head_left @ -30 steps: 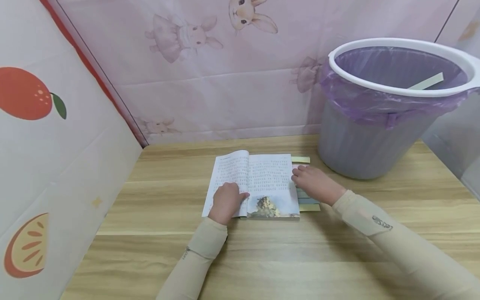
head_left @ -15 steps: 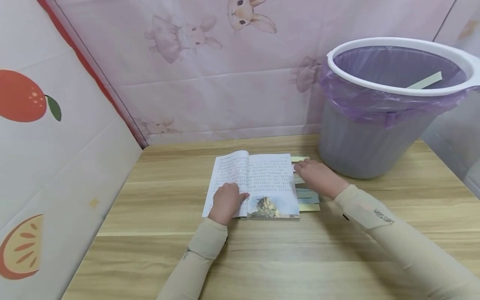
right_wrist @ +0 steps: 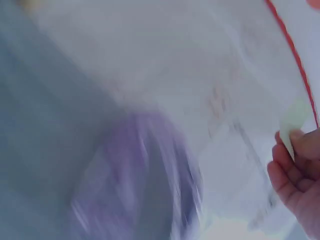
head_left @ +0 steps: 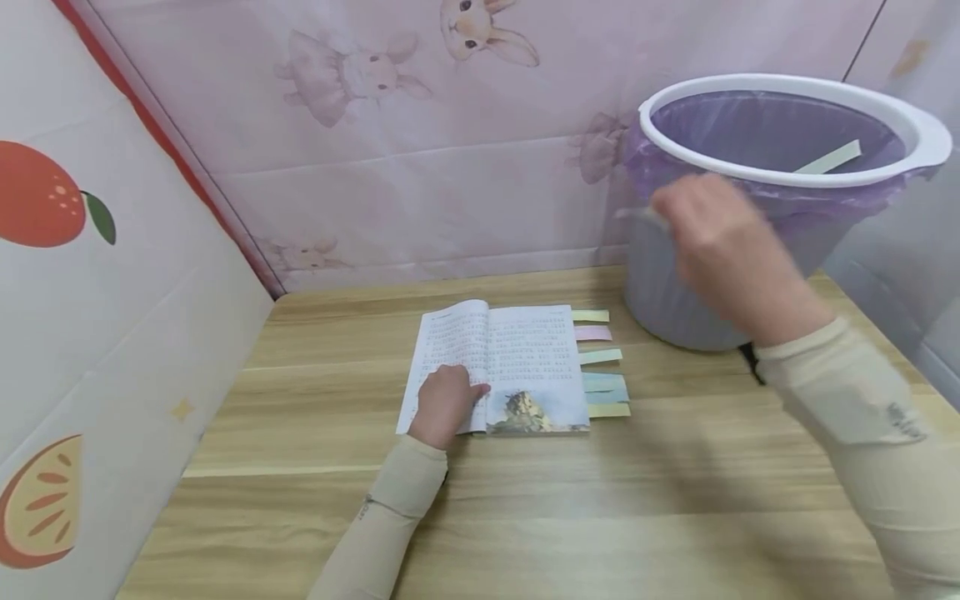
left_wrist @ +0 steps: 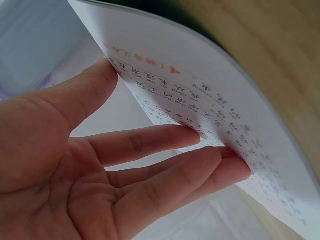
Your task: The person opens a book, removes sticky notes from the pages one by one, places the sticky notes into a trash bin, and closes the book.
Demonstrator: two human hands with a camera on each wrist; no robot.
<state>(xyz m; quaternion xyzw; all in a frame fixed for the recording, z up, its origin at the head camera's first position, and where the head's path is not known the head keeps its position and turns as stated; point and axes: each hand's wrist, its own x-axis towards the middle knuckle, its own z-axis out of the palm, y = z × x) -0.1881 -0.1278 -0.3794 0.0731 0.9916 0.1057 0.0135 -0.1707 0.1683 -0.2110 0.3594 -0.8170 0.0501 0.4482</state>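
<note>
An open book (head_left: 534, 346) with printed text and a picture lies on the wooden table. My left hand (head_left: 441, 404) rests on its left page near the fold. In the left wrist view, the fingers (left_wrist: 150, 142) and thumb touch the page, mostly straight. Several coloured paper strips stick out past the book's right edge, among them a pink strip (head_left: 594, 333) and a yellow strip (head_left: 609, 410). Raised in front of the bin, my right hand (head_left: 723, 250) is blurred. The right wrist view shows it pinching a pale green paper strip (right_wrist: 296, 117) between thumb and fingers.
A grey bin (head_left: 660, 292) with a white rim and purple liner (head_left: 832, 204) stands at the back right of the table. Another pale strip (head_left: 828, 158) leans inside it. Patterned wall coverings (head_left: 465, 208) border the table behind and on the left.
My right hand has left the book's right edge, rising toward the bin with a paper strip. The strips it covered now show. My left hand stays on the page.
</note>
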